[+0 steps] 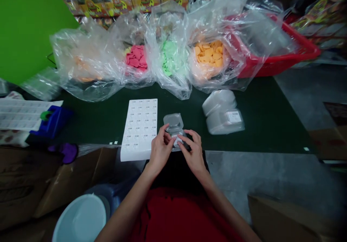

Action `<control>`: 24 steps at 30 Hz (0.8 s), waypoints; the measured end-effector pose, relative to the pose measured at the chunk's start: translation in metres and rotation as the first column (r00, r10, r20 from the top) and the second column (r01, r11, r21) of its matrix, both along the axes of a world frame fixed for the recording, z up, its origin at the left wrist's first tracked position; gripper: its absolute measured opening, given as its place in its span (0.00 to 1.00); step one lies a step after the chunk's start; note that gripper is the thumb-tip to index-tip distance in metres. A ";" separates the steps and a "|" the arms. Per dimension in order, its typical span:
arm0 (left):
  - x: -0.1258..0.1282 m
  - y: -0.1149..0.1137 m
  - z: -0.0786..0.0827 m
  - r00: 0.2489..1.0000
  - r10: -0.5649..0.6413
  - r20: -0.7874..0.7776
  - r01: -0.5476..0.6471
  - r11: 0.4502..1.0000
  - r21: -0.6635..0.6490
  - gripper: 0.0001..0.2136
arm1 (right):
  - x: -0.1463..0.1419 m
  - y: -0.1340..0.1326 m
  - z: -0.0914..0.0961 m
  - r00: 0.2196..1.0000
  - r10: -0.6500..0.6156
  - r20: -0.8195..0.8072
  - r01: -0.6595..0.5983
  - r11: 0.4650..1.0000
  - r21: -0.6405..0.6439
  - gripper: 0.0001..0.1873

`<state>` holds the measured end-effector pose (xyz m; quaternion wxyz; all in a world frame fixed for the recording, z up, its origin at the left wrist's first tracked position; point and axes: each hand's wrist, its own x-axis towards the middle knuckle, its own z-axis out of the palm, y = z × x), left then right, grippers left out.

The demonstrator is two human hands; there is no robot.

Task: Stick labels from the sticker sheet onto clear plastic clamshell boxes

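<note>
A small clear plastic clamshell box (174, 121) lies at the table's front edge with its lid folded back, away from me. A white sticker label (178, 141) is over its near half, between my two hands. My left hand (162, 145) is at the label's left side, thumb and fingers closed in on it. From the right, my right hand (193, 148) has its thumb and fingertips on the label and the box rim. Whether the label is fully stuck down I cannot tell. Left of the box lies a sheet of printed labels (141, 128), some gone from its near end.
Stacked clear boxes (223, 117), one labelled, stand to the right. Along the back are open plastic bags of pink pieces (136, 58), green pieces (169, 57) and orange pieces (210, 54). Also around are a red basket (292, 59), blue tape dispenser (54, 121) and pale bucket (81, 218).
</note>
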<state>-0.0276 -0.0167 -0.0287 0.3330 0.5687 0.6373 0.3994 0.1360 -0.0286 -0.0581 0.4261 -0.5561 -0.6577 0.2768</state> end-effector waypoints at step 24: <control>-0.011 -0.025 -0.020 0.978 -0.066 -0.200 0.111 0.968 0.223 0.20 | -0.015 0.015 0.015 0.819 -0.106 -0.564 -0.163 0.900 -0.405 0.50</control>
